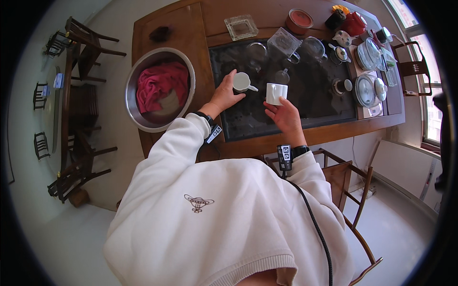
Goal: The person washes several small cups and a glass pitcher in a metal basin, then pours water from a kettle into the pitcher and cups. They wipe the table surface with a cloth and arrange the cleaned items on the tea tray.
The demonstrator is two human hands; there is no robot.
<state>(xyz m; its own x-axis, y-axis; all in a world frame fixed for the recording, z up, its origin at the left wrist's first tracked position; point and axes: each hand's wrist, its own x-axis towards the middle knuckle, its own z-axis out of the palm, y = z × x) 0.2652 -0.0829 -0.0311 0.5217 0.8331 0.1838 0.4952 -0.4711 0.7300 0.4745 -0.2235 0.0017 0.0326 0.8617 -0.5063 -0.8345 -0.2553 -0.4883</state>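
My left hand (225,91) curves around the near-left side of a white cup (241,82), thumb and fingers apart. The cup's open mouth faces up and its handle points right; whether the fingers grip it, I cannot tell. In my right hand (288,116) is a second white cup (274,93), held low between thumb and fingers with its handle toward me. Both cups are over a black tea tray (264,121) set into a wooden table. Just beyond them a small glass cup (282,76) rests on the tray.
A steel basin (127,89) holding a red cloth (161,84) and water stands left. Behind are a glass ashtray (241,27), a clear square container (284,41), a glass pitcher (314,48) and a red round tin (300,20). Glass pots (368,91) line the right.
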